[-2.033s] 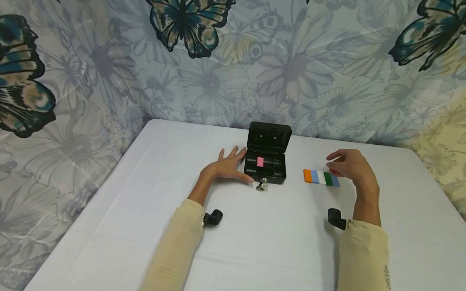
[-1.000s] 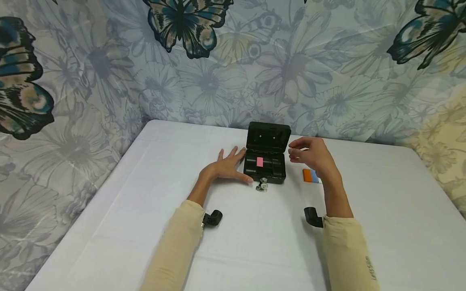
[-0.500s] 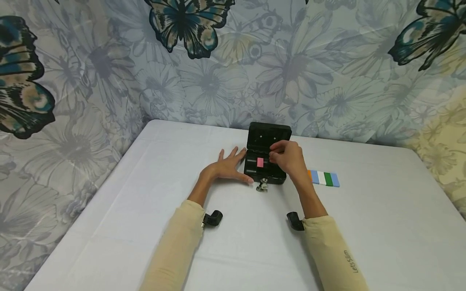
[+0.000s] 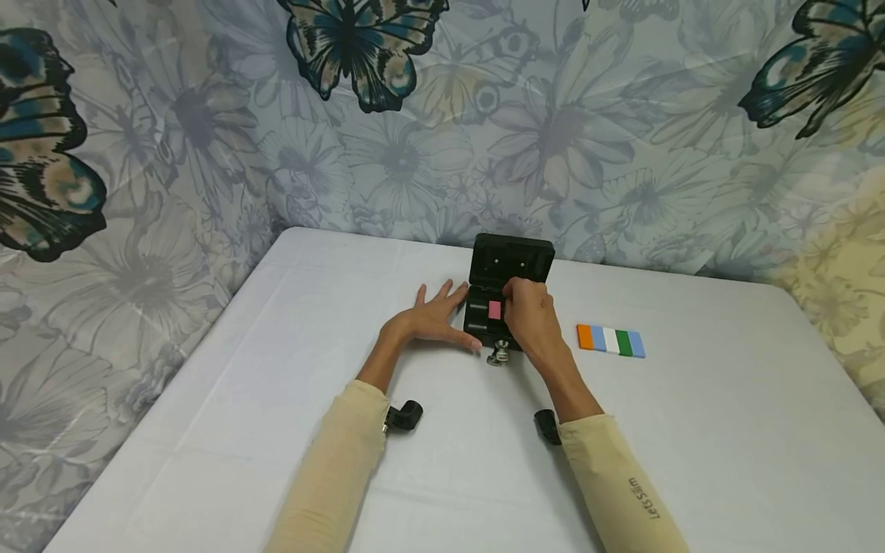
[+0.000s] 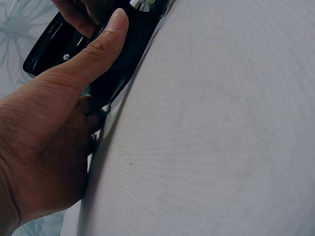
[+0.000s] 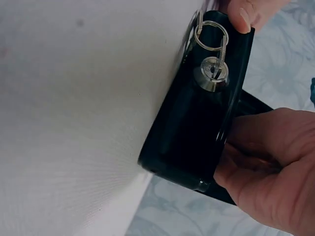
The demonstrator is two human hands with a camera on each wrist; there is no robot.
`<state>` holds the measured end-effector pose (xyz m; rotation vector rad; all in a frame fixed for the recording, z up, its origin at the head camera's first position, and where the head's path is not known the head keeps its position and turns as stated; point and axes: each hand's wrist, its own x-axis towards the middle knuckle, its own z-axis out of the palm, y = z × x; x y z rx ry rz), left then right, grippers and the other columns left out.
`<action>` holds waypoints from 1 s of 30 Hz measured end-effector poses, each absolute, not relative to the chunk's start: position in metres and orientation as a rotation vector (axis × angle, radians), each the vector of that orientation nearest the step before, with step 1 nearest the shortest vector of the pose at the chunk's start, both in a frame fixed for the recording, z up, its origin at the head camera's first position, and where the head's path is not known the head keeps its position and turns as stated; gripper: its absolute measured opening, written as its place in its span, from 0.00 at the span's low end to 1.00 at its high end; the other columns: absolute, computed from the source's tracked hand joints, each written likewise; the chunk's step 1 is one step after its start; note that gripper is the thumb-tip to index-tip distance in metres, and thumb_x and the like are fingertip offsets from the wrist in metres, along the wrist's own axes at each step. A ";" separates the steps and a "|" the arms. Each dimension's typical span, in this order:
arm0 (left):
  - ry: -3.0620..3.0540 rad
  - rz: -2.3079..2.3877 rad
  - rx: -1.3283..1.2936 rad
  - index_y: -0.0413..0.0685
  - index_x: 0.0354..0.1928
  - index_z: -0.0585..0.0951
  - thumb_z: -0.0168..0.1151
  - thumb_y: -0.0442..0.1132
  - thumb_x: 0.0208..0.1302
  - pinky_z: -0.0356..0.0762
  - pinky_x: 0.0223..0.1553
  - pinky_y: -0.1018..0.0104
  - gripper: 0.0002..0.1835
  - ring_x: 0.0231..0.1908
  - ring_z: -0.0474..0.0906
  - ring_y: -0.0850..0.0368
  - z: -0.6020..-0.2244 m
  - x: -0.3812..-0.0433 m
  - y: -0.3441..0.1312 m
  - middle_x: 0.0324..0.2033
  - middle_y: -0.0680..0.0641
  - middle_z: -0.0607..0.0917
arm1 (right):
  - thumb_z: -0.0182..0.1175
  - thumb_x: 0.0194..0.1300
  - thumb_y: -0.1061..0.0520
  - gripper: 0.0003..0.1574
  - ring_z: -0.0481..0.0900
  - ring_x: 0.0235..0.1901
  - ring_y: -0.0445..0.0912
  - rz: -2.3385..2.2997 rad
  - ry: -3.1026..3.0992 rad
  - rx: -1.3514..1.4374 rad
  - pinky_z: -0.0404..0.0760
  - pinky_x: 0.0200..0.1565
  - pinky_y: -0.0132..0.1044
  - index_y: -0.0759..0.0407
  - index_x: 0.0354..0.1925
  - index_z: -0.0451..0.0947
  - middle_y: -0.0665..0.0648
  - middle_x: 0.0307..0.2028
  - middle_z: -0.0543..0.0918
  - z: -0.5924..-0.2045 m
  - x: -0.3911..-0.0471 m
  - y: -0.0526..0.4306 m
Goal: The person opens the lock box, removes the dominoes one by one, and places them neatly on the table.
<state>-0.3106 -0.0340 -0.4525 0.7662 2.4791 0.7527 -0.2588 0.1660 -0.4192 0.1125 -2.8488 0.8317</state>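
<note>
A black cash box (image 4: 478, 326) stands on the white table with its lid (image 4: 503, 251) raised. A small pink tile (image 4: 494, 309) lies inside, left of centre. My left hand (image 4: 437, 315) rests at the box's left side, fingers spread and thumb straight along the front corner. The right hand (image 4: 532, 311) reaches down into the box's right part with curled fingers. Its fingertips are hidden behind the box wall in the right wrist view, so whether they hold anything does not show. A key on a ring (image 6: 211, 35) sits in the front lock (image 6: 212, 71).
To the right of the box lies a row of flat tiles (image 4: 611, 341) in orange, blue, white and green, edge to edge. Floral fabric with butterflies (image 4: 387, 153) hangs behind the table (image 4: 442, 476).
My right hand has moved left from above the row of tiles and down into the box. That row is uncovered again. The left hand stays at the box's side.
</note>
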 end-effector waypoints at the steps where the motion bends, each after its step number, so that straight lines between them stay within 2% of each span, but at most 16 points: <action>1: 2.478 0.754 0.767 0.51 0.85 0.41 0.71 0.68 0.57 0.14 0.82 0.43 0.67 0.86 0.27 0.51 -0.453 -0.311 -0.034 0.86 0.48 0.41 | 0.52 0.74 0.70 0.14 0.88 0.38 0.60 0.826 -2.856 0.120 0.90 0.45 0.53 0.75 0.50 0.82 0.72 0.45 0.88 -0.419 -0.259 0.166; 8: 2.486 0.745 0.765 0.51 0.85 0.41 0.72 0.65 0.58 0.14 0.82 0.42 0.66 0.86 0.27 0.51 -0.453 -0.311 -0.035 0.86 0.48 0.41 | 0.54 0.73 0.69 0.13 0.87 0.36 0.58 0.797 -2.921 0.157 0.89 0.45 0.52 0.74 0.48 0.83 0.70 0.44 0.88 -0.420 -0.259 0.165; 18: 2.490 0.727 0.765 0.52 0.85 0.40 0.71 0.64 0.60 0.14 0.82 0.41 0.64 0.86 0.26 0.52 -0.453 -0.311 -0.034 0.86 0.48 0.41 | 0.57 0.73 0.68 0.13 0.88 0.45 0.60 0.847 -2.950 0.206 0.89 0.53 0.53 0.73 0.49 0.85 0.70 0.47 0.89 -0.422 -0.259 0.162; 22: 2.488 0.728 0.768 0.51 0.85 0.40 0.71 0.63 0.61 0.14 0.81 0.41 0.64 0.85 0.26 0.52 -0.453 -0.311 -0.033 0.86 0.49 0.41 | 0.59 0.72 0.68 0.12 0.87 0.45 0.60 0.928 -2.929 0.166 0.88 0.54 0.54 0.73 0.49 0.85 0.70 0.46 0.90 -0.421 -0.260 0.163; 30: 2.482 0.733 0.761 0.51 0.85 0.40 0.72 0.64 0.60 0.14 0.82 0.42 0.65 0.85 0.26 0.52 -0.453 -0.313 -0.034 0.86 0.48 0.40 | 0.63 0.70 0.67 0.15 0.83 0.41 0.57 1.044 -2.881 0.115 0.87 0.50 0.51 0.72 0.53 0.84 0.69 0.44 0.88 -0.419 -0.262 0.165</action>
